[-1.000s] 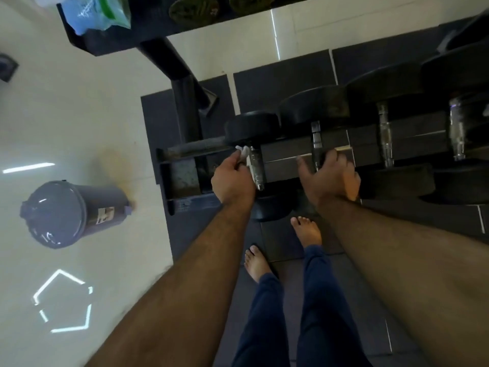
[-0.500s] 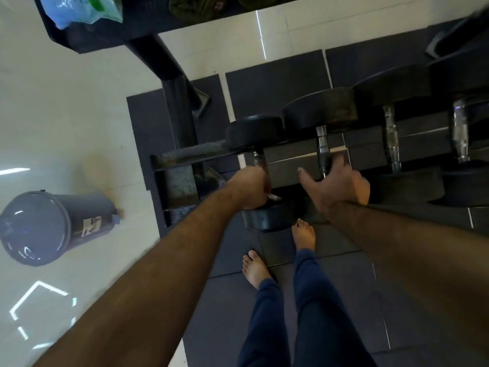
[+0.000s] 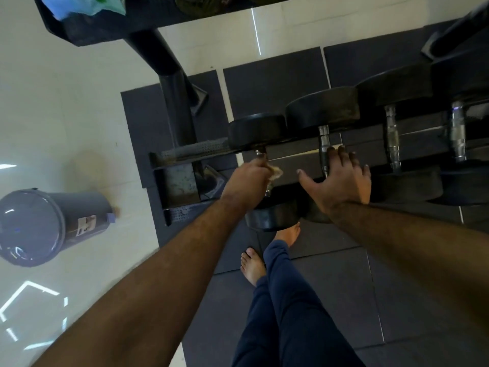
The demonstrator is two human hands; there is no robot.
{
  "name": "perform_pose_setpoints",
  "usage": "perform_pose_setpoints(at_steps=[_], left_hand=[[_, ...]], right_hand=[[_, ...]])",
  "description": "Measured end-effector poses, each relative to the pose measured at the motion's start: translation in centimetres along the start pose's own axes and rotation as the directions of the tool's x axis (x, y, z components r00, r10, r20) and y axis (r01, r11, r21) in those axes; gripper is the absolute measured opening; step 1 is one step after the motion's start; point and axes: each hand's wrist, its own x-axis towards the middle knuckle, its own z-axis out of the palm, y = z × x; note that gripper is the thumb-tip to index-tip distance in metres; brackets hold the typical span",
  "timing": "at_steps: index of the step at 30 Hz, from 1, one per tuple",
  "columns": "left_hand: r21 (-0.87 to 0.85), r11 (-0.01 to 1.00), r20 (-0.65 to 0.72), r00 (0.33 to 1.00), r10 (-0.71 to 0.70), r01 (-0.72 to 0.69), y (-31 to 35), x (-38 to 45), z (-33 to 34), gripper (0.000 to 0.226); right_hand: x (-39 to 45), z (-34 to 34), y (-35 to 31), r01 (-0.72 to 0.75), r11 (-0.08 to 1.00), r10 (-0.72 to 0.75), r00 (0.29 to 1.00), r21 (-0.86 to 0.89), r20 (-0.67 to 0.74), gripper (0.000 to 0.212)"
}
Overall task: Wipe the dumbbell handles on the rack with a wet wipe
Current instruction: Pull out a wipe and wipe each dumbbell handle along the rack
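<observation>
Head view looks steeply down at a gym floor: pale glossy tiles point(image 3: 66, 115) on the left carry streaks of reflected light, and dark matte rubber mats point(image 3: 275, 83) lie under and in front of the dumbbell rack point(image 3: 182, 152). Its black metal frame has a perforated shelf edge at the left end and a thick slanted post rising toward the top of the picture.

A grey round plastic bin point(image 3: 47, 229) with a closed domed lid stands on the tiles, well apart from the rack; what it holds is hidden. At the top left a blue and green plastic packet point(image 3: 84, 6) sits on a dark upper shelf.

Four dumbbells show along the rack, each with round black rubber heads and a ridged, shiny metal handle. The left hand point(image 3: 246, 178) is curled round the handle of the leftmost dumbbell point(image 3: 255, 131) with a crumpled whitish wet wipe point(image 3: 275, 172) pinched against it, its edge poking out by the thumb. The right hand point(image 3: 341, 181) lies spread with straight fingers over the near end of the second dumbbell point(image 3: 322, 107), fingertips beside its handle point(image 3: 323, 147).

Bare feet and navy trouser legs point(image 3: 285, 300) stand on the mats just below the rack.
</observation>
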Motion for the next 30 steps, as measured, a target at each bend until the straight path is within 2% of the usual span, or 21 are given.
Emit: perform_pose_setpoints(at_steps=[1,2,3,4,6,8,10,12,16,18,21,23,27,30], left_hand=[[0.019,1.000,0.170,0.985,0.012,-0.016,0.3,-0.1,-0.5,0.017],[0.054,0.998,0.278,0.960,0.008,-0.024,0.5,0.0,-0.9,0.015],[0.080,0.996,0.290,0.957,0.008,-0.033,0.8,0.1,-1.1,0.015],[0.100,0.994,0.224,0.974,0.011,-0.034,1.0,0.4,-1.2,0.016],[0.095,0.995,-0.057,0.998,-0.014,0.019,1.4,0.7,-1.3,0.021],[0.139,0.989,-0.173,0.984,-0.034,0.059,1.7,1.0,-1.1,0.023],[0.225,0.974,-0.081,0.997,0.009,0.009,2.2,1.3,-0.7,0.027],[0.203,0.979,0.057,0.998,0.021,-0.032,2.8,1.2,-0.7,0.027],[0.107,0.989,0.181,0.976,-0.118,0.100,3.6,1.1,-1.6,0.022],[0.062,0.986,0.096,0.982,-0.163,0.157,3.5,1.3,-2.0,0.020],[-0.047,0.983,-0.178,0.967,-0.181,0.176,2.7,1.5,-2.2,0.031],[-0.006,0.990,-0.217,0.967,-0.137,0.138,2.3,1.4,-1.7,0.036],[0.095,0.992,-0.071,0.994,-0.078,0.084,1.9,0.5,-0.1,0.030],[0.134,0.990,0.213,0.975,-0.070,0.042,2.7,0.1,-0.2,0.024]], right_hand=[[0.0,0.1,0.0,-0.005,1.000,0.005,1.000,-0.001,0.001,0.108],[0.0,0.1,0.0,-0.006,1.000,0.006,1.000,-0.001,-0.002,0.108],[0.0,0.2,0.0,-0.009,1.000,0.009,1.000,0.002,-0.005,0.108],[0.1,0.3,0.1,-0.009,1.000,0.009,1.000,0.004,-0.007,0.107],[0.1,0.4,0.3,-0.006,1.000,0.006,1.000,0.014,-0.001,0.106],[0.0,0.3,0.3,-0.006,1.000,0.006,1.000,0.017,-0.006,0.106],[0.0,0.4,0.2,-0.011,1.000,0.011,1.000,0.012,-0.010,0.105],[0.0,0.4,0.2,-0.013,1.000,0.013,1.000,0.003,-0.012,0.103],[0.1,0.3,0.0,-0.012,1.000,0.012,1.000,0.004,-0.013,0.102],[0.0,0.2,0.0,-0.016,1.000,0.016,1.000,0.005,-0.015,0.103],[0.0,0.3,0.1,-0.019,1.000,0.019,1.000,0.022,-0.014,0.106],[-0.1,0.4,0.1,-0.023,0.999,0.023,0.999,0.022,-0.027,0.105],[-0.4,0.3,0.1,-0.014,1.000,0.014,0.998,0.011,-0.054,0.102],[-0.5,0.2,0.0,-0.011,1.000,0.011,0.998,-0.001,-0.061,0.100]])
